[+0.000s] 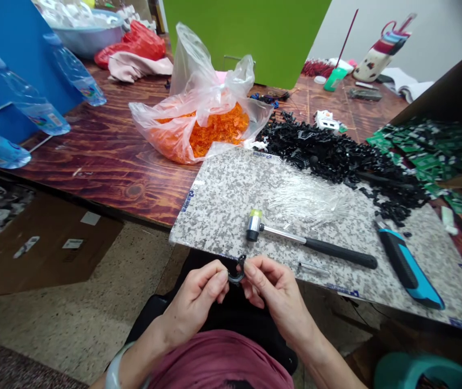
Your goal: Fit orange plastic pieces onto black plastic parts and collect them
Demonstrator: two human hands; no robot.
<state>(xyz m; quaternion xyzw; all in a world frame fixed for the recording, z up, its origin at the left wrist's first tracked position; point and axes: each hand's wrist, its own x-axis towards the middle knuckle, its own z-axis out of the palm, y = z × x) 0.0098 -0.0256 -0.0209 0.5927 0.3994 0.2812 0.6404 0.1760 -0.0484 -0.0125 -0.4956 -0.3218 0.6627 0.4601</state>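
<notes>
Close to my lap, just off the front edge of the speckled board [222, 205], both hands pinch one small dark curved piece [235, 279] with a black end. My left hand [200, 292] is closed on its left end. Fingertips of my right hand [273, 286] grip the black end at the right; its exact kind is too small to make out. Beyond them on the board lies a small mallet [320, 246], its yellow-and-black head toward the left. A thin clear rod [314, 268] rests by the board's edge. Thin clear strips [309, 197] are heaped behind the mallet.
A blue-and-black utility knife [411, 270] lies at the right. Behind are a pile of small black parts [328, 146], a plastic bag [202, 127] of orange pieces and a box of green pieces [449, 146]. Water bottles [32, 102] line the left; a teal bin [401, 367] stands below right.
</notes>
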